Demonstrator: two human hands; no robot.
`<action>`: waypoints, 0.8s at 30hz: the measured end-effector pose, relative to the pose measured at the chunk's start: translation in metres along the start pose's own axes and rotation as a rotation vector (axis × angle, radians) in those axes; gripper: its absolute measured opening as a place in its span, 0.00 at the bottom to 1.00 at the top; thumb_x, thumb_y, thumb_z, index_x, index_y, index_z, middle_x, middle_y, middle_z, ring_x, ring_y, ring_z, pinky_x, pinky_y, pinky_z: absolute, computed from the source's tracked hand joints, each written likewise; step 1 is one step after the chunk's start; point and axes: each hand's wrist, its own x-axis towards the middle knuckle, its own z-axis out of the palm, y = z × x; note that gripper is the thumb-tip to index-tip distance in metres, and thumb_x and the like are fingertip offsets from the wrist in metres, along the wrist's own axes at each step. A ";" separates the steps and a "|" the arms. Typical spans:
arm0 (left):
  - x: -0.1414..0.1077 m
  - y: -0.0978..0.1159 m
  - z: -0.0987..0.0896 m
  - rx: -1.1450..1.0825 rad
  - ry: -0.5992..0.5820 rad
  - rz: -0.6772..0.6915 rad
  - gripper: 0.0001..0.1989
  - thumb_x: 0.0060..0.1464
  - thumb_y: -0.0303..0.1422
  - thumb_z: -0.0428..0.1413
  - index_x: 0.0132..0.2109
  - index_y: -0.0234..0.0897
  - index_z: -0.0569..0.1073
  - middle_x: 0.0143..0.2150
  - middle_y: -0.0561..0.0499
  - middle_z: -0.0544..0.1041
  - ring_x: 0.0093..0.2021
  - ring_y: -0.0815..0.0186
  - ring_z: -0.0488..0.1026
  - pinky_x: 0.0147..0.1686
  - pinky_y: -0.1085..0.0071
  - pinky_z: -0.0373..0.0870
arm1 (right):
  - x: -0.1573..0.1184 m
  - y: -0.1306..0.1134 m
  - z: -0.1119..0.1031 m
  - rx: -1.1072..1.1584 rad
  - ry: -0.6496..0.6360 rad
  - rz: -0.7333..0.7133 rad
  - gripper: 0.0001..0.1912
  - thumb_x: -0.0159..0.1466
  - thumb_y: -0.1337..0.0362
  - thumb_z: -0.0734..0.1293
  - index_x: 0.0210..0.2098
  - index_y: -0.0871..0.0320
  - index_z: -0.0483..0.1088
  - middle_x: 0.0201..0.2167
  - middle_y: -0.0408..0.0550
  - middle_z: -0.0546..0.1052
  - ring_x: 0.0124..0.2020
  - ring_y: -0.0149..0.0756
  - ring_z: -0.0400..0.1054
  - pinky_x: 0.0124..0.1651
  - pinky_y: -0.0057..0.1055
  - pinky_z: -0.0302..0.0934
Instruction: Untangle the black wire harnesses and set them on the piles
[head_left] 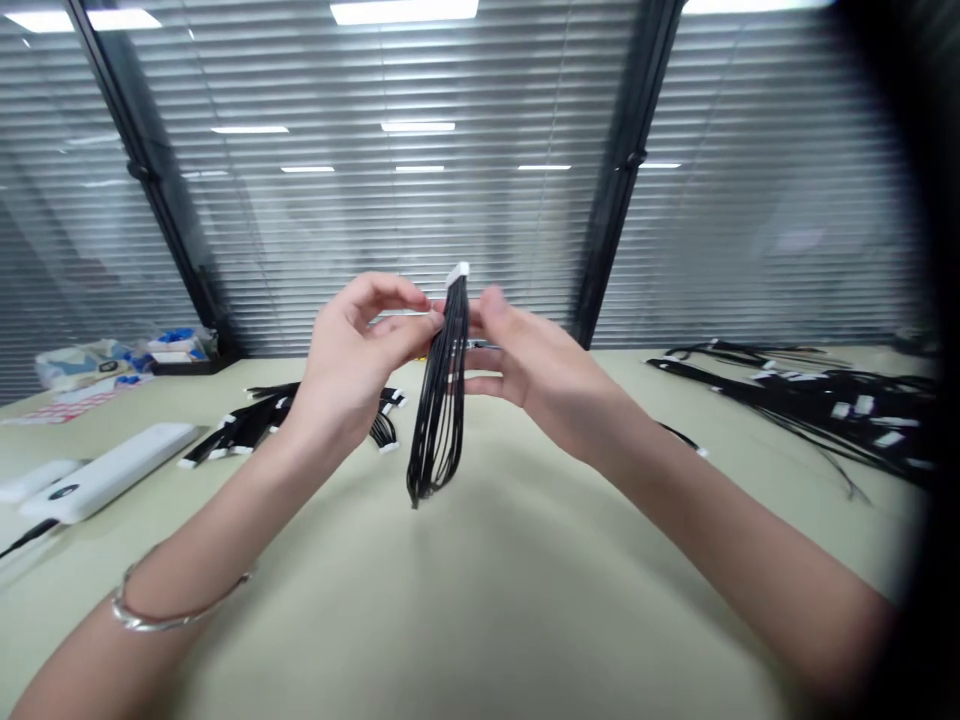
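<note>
A looped bundle of thin black wires (439, 410) with a white connector (457, 272) at its top hangs above the table between my hands. My left hand (367, 335) pinches it near the connector with thumb and fingertips. On the other side, my right hand (517, 350) is beside the wires, its thumb raised and its lower fingers reaching behind the bundle. The fingers of my right hand are partly spread, and their tips are partly hidden, so whether they grip the wires is unclear.
Several black cables with white connectors (251, 420) lie behind my left forearm. A larger cable pile (825, 400) is at the right. A white device (112, 470) and plastic bags (90, 365) are at the left. Window blinds (390, 220) stand behind the table (480, 600).
</note>
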 end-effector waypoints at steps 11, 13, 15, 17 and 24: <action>0.000 0.000 0.002 0.004 -0.216 0.030 0.21 0.46 0.47 0.53 0.40 0.34 0.70 0.41 0.47 0.73 0.41 0.68 0.72 0.42 0.70 0.69 | 0.004 -0.008 -0.014 -0.116 0.313 -0.187 0.14 0.56 0.59 0.68 0.40 0.54 0.66 0.34 0.45 0.71 0.33 0.32 0.68 0.34 0.29 0.66; 0.001 -0.005 0.002 0.006 -0.410 -0.095 0.25 0.45 0.48 0.54 0.45 0.33 0.69 0.43 0.44 0.73 0.41 0.66 0.73 0.41 0.69 0.70 | 0.003 -0.016 -0.021 -0.131 0.404 -0.284 0.13 0.57 0.60 0.67 0.40 0.54 0.65 0.34 0.45 0.71 0.33 0.31 0.67 0.34 0.28 0.66; -0.001 -0.011 0.005 0.073 -0.564 -0.168 0.26 0.42 0.43 0.59 0.47 0.33 0.68 0.45 0.43 0.73 0.44 0.64 0.72 0.43 0.69 0.70 | 0.002 -0.024 -0.029 -0.140 0.483 -0.384 0.11 0.57 0.62 0.67 0.39 0.56 0.65 0.33 0.45 0.70 0.34 0.30 0.67 0.34 0.26 0.65; -0.002 -0.017 0.008 0.141 -0.642 -0.187 0.26 0.41 0.37 0.61 0.49 0.35 0.68 0.47 0.44 0.72 0.48 0.63 0.71 0.46 0.68 0.69 | 0.003 -0.030 -0.040 -0.132 0.536 -0.459 0.09 0.58 0.63 0.66 0.37 0.57 0.65 0.33 0.45 0.69 0.34 0.29 0.66 0.34 0.25 0.65; -0.002 -0.043 0.012 0.248 -0.650 -0.116 0.18 0.50 0.35 0.53 0.49 0.38 0.70 0.51 0.46 0.71 0.55 0.64 0.65 0.57 0.63 0.61 | 0.015 -0.027 -0.081 -0.138 0.647 -0.554 0.08 0.56 0.65 0.67 0.36 0.56 0.65 0.32 0.46 0.68 0.34 0.29 0.66 0.34 0.27 0.63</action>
